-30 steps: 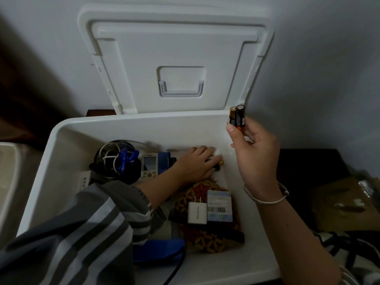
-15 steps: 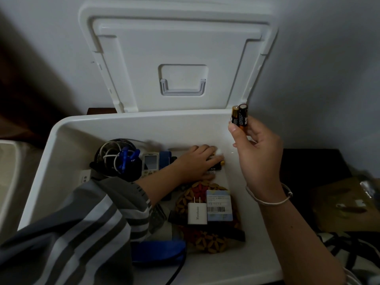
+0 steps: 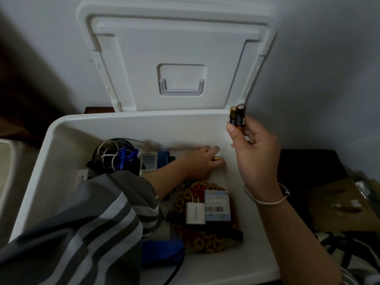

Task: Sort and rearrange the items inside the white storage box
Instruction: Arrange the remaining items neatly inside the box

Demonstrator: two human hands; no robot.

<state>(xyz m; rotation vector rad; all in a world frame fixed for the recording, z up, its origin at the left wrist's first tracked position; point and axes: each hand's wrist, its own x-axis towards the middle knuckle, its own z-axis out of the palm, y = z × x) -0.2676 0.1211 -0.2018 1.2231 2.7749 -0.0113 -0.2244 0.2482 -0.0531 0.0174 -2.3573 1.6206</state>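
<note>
The white storage box (image 3: 61, 136) stands open, its lid (image 3: 176, 56) leaning back against the wall. My right hand (image 3: 255, 153) hovers over the box's back right corner and pinches two black-and-gold batteries (image 3: 237, 118) upright. My left hand (image 3: 200, 163) reaches deep into the box near the back wall, fingers curled over a small black-and-yellow battery (image 3: 216, 159). Below it lie a white charger plug (image 3: 195, 212) and a pale blue carton (image 3: 217, 205) on a red-and-gold patterned pouch (image 3: 197, 239).
A black fan wrapped in white cable with a blue clip (image 3: 115, 155) sits at the box's back left, beside a white remote (image 3: 148, 162). A blue object (image 3: 162, 251) lies at the front. Brown paper and clutter (image 3: 339, 206) lie right of the box.
My right hand has risen slightly with the two batteries. My left hand has stayed over the small battery near the back wall.
</note>
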